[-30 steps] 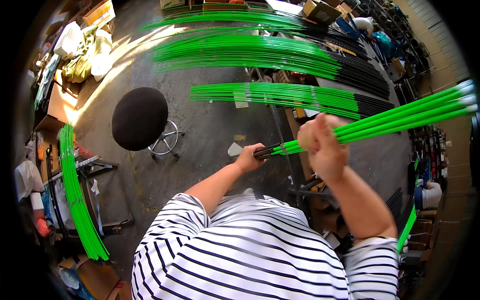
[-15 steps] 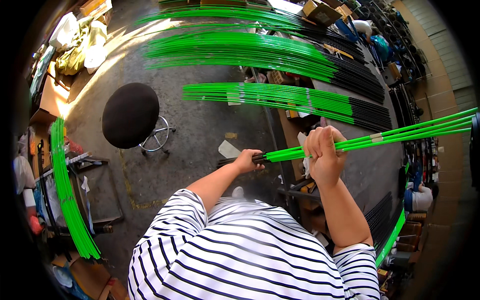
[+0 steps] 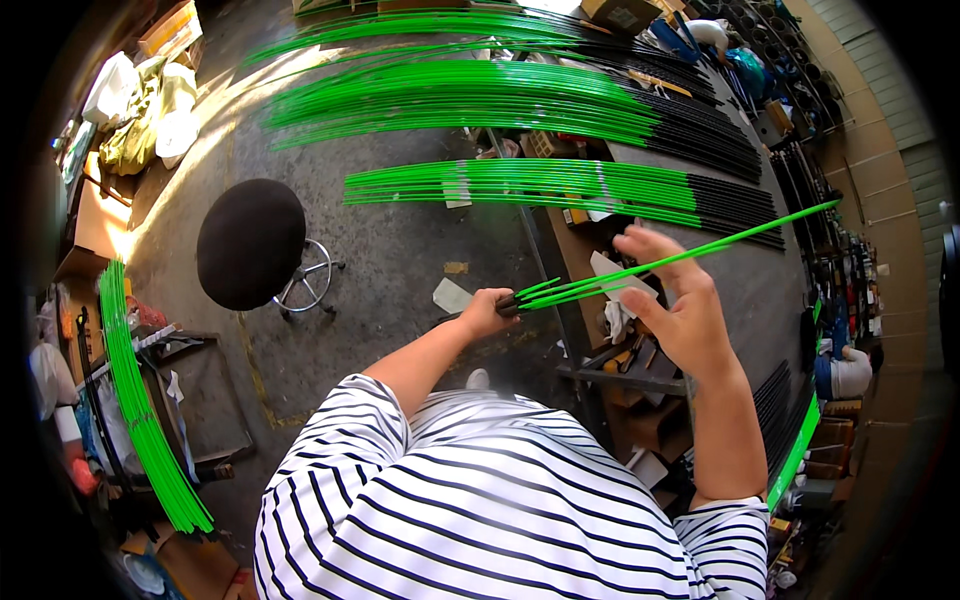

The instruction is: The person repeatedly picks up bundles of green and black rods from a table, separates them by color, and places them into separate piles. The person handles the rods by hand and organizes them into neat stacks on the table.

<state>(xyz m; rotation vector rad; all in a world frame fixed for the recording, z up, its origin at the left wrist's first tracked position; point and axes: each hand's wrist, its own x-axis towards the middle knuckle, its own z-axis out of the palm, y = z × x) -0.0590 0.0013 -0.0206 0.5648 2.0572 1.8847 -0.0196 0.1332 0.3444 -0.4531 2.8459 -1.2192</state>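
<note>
The right hand (image 3: 693, 318) has uncurled from its clench on the slim, glossy green rods with black ends (image 3: 566, 294); I see its fingers spread around them, contact unclear. The left hand (image 3: 485, 313) clasps the black ends, the rods slanting rightward from that grip. Left of it stands a round black-cushioned, metal-based stool (image 3: 250, 245).
</note>
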